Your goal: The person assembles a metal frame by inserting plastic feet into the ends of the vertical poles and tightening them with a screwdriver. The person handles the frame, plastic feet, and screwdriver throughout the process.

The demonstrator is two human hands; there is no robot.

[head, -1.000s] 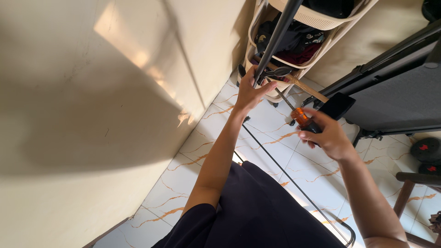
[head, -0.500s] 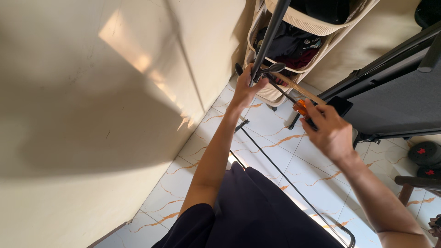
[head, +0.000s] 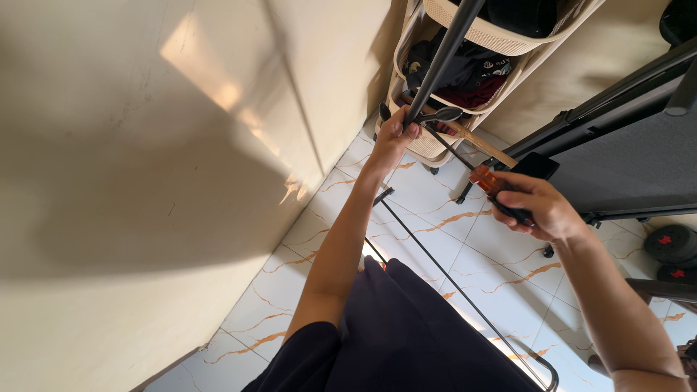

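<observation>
My left hand (head: 396, 131) is stretched forward and closed around the lower end of a black metal pole (head: 443, 58) that rises to the top of the view. My right hand (head: 537, 210) grips a screwdriver with an orange and black handle (head: 488, 180), its shaft pointing toward the pole's lower end. A thin black metal frame (head: 435, 265) lies on the white tiled floor below my arms, running to the lower right.
A beige tiered basket rack (head: 501, 40) holding dark clothes stands behind the pole. A cream wall (head: 145, 181) fills the left. A black treadmill (head: 639, 152) is on the right, with dumbbell weights (head: 671, 243) on the floor beside it.
The view has tilted a little, and my right hand with the screwdriver now sits slightly lower and further right. My left hand keeps its hold on the pole.
</observation>
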